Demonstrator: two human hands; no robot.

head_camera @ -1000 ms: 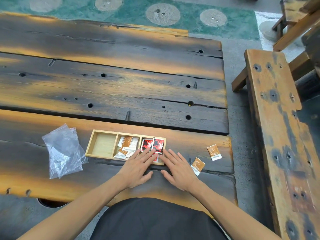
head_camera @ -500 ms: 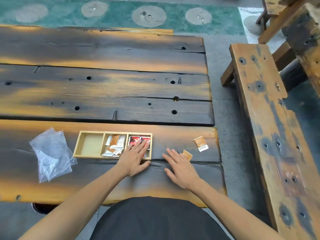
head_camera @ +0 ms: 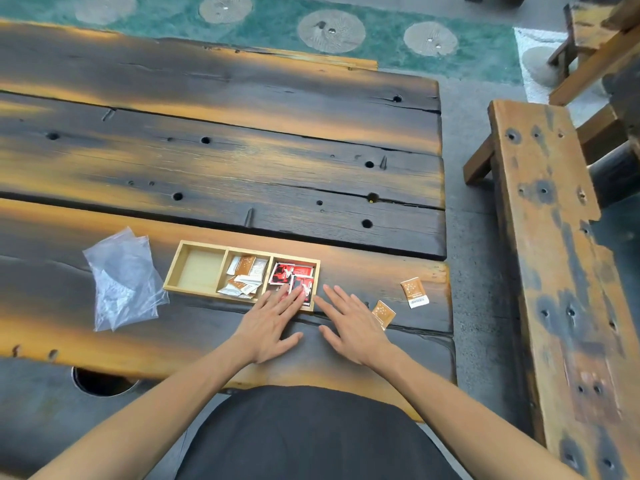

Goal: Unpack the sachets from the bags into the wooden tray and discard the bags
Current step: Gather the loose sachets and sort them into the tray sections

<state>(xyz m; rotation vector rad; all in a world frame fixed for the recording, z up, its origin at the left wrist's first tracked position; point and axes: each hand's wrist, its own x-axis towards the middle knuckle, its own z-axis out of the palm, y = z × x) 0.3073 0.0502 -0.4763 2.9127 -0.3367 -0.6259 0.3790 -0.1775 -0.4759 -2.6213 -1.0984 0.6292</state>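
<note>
— Compartments first: what sits in the wooden tray (head_camera: 175, 268)?

— Three sections. The left one shows only bare wood. The middle one holds a loose heap of orange-and-white sachets (head_camera: 244, 278). The right one holds red-and-black sachets (head_camera: 289, 273), overlapping each other.

— And the bags?

— Clear plastic bags (head_camera: 123, 278) lie crumpled in a pile on the table (head_camera: 207, 161), just left of the tray and apart from it. Whether anything is inside them I cannot tell.

— Any sachets outside the tray?

— Two orange-and-white ones on the table to the right. The nearer loose sachet (head_camera: 383, 314) lies just beside the right hand (head_camera: 351, 327), at its little-finger side, and seems to touch it. The farther loose sachet (head_camera: 414, 292) is further right, near the table's edge, clear of both hands.

— How do the hands lie?

— Left hand (head_camera: 272, 323) is flat with fingers straight and spread, fingertips (head_camera: 304, 295) over the near rim of the tray's right section, on the red-and-black sachets. It grasps nothing. The right hand is likewise flat and spread, palm down on the table just right of the tray's corner, holding nothing.
</note>
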